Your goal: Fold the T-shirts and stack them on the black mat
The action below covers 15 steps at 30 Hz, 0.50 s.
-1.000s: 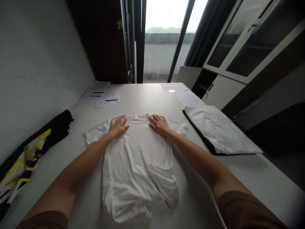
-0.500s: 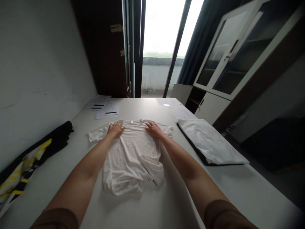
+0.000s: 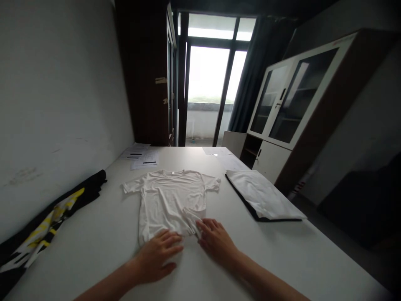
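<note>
A white short-sleeved T-shirt (image 3: 172, 196) lies spread on the white table, its neckline at the far side and sleeves out to either side. Folds run through its lower half, and the hem is bunched near the right corner. My left hand (image 3: 158, 255) rests over the near left part of the hem with fingers stretched and thumb apart. At the right corner of the hem, the fingertips of my right hand (image 3: 217, 242) touch the cloth, fingers extended and slightly bent.
Right of the shirt lies a flat stack of white and black cloth (image 3: 263, 194). A black garment with yellow and white print (image 3: 59, 213) lies along the left wall. Papers (image 3: 144, 160) sit at the far left of the table (image 3: 184, 156). Cabinets (image 3: 282, 104) stand beyond.
Both hands have left the shoulders of the T-shirt and come back toward me to its hem. The shirt's lower half lies somewhat flatter. The view has tilted up.
</note>
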Motion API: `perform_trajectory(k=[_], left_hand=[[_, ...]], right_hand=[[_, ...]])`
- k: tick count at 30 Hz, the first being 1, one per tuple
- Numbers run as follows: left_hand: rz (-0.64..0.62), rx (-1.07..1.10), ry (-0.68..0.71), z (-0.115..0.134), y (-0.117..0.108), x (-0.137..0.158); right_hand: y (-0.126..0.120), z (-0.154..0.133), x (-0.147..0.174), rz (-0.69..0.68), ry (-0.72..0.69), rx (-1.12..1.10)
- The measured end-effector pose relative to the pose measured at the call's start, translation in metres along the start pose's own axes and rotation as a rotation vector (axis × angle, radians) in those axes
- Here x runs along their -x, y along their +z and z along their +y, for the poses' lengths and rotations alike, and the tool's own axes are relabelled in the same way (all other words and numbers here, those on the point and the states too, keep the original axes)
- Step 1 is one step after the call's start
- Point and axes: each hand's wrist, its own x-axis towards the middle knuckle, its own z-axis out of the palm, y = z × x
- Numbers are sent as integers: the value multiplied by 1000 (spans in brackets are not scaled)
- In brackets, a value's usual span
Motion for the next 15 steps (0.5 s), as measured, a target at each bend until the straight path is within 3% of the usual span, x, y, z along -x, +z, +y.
perform_trajectory(k=[4,9,12,15], left_hand=[[147,-116,-215,-21,8,14],[316,-68,-349,-52,7,15],[407,108,-347,-57,1,19],[470,470,-363,-62,-8,25]], right_hand=[[7,-18,-9,29,128,137],[8,-3,-5,205,164,-20],[11,7,2,323,233,-241],[11,7,5,386,376,-602]])
